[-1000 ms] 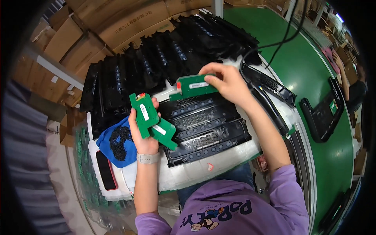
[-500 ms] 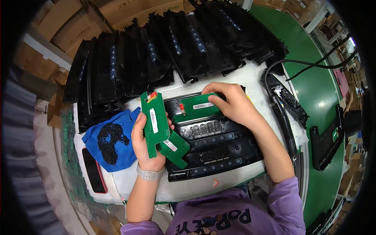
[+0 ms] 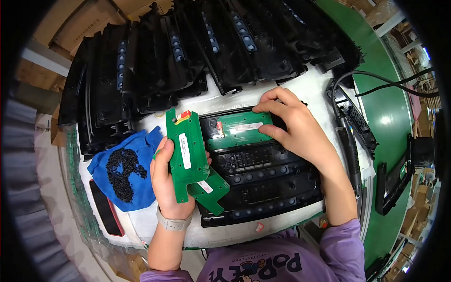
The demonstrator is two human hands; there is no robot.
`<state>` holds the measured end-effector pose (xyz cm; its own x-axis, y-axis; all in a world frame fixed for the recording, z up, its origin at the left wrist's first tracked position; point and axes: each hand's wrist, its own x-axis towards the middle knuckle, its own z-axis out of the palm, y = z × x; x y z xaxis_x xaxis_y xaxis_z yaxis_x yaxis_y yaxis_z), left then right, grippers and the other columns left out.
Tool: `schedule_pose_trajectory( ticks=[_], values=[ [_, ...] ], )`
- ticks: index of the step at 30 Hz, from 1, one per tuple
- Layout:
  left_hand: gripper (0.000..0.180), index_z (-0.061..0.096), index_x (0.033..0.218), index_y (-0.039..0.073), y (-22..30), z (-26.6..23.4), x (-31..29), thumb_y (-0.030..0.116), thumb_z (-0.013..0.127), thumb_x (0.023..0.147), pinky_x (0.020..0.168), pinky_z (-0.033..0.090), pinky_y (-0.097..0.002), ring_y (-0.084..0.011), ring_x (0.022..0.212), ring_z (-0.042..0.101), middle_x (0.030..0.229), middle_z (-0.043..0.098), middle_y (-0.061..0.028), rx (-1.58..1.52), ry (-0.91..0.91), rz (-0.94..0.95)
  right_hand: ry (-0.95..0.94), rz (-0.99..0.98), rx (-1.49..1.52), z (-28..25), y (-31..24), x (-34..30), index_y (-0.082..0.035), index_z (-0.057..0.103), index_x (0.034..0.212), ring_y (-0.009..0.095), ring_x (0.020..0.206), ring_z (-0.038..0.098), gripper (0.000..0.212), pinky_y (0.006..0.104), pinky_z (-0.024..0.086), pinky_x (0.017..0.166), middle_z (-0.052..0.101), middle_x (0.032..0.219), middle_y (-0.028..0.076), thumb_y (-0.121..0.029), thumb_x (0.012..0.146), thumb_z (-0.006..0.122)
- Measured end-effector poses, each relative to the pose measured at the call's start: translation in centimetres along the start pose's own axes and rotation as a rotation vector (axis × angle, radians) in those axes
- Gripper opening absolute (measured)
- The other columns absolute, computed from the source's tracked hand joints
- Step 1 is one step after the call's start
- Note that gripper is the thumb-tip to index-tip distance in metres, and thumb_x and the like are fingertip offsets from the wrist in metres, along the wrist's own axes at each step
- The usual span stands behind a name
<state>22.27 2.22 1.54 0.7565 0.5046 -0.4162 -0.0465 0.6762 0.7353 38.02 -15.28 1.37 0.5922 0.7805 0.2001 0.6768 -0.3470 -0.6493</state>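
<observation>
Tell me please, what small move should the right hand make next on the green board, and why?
Probably press the green circuit board flat into the top slot of the black panel. The right hand rests its fingers on the board's right end, and the board lies along the slot, though I cannot tell if it is fully seated. The left hand holds two more green boards.

Right hand (image 3: 300, 129) hides right end of seated green board (image 3: 237, 130); board labels too small.

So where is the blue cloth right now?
In the head view the blue cloth lies on the white table at the person's left, beside the left hand and below the stacked black housings.
</observation>
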Motion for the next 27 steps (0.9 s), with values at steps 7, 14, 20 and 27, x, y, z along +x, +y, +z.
schedule_pose_trajectory(
  ticks=[7, 14, 20, 27],
  values=[
    [0.032, 0.059, 0.102, 0.004, 0.2, 0.2, -0.3, 0.031, 0.048, 0.089, 0.067, 0.049, -0.0316, -0.0161, 0.073, 0.060, 0.086, 0.063, -0.0086, 0.061, 0.000, 0.009, -0.013, 0.015, 0.064, 0.1, -0.2, 0.1, 0.002, 0.060, 0.094, 0.028, 0.098, 0.052, 0.028, 0.0367, 0.044, 0.085, 0.052, 0.097, 0.010, 0.000, 0.067, 0.069],
    [0.027, 0.053, 0.107, 0.002, -0.3, 1.0, -1.1, 0.023, 0.046, 0.093, 0.064, 0.051, -0.0233, -0.0119, 0.073, 0.062, 0.091, 0.063, -0.0060, 0.123, -0.103, 0.158, 0.104, -0.061, -0.017, -0.7, -1.6, -0.6, 0.000, 0.061, 0.090, 0.028, 0.085, 0.058, 0.025, 0.0343, 0.049, 0.073, 0.057, 0.091, 0.010, -0.005, 0.067, 0.071],
    [0.026, 0.050, 0.107, 0.000, -1.0, 1.6, -2.8, 0.022, 0.044, 0.094, 0.068, 0.049, -0.0232, -0.0117, 0.078, 0.061, 0.093, 0.062, -0.0082, 0.238, -0.176, 0.331, -0.115, 0.032, 0.548, -0.2, -7.8, -1.2, -0.001, 0.063, 0.092, 0.022, 0.069, 0.064, 0.020, 0.0296, 0.049, 0.063, 0.064, 0.077, 0.012, -0.013, 0.077, 0.066],
    [0.035, 0.050, 0.092, -0.002, -0.8, 1.6, -2.4, 0.031, 0.040, 0.097, 0.057, 0.052, -0.0291, -0.0207, 0.065, 0.063, 0.077, 0.060, -0.0134, 0.190, -0.032, 0.450, 0.241, 0.098, 0.683, -2.3, -7.2, -2.5, 0.002, 0.062, 0.096, 0.005, 0.069, 0.053, 0.015, 0.0193, 0.043, 0.059, 0.060, 0.077, 0.001, -0.008, 0.087, 0.056]
  ],
)
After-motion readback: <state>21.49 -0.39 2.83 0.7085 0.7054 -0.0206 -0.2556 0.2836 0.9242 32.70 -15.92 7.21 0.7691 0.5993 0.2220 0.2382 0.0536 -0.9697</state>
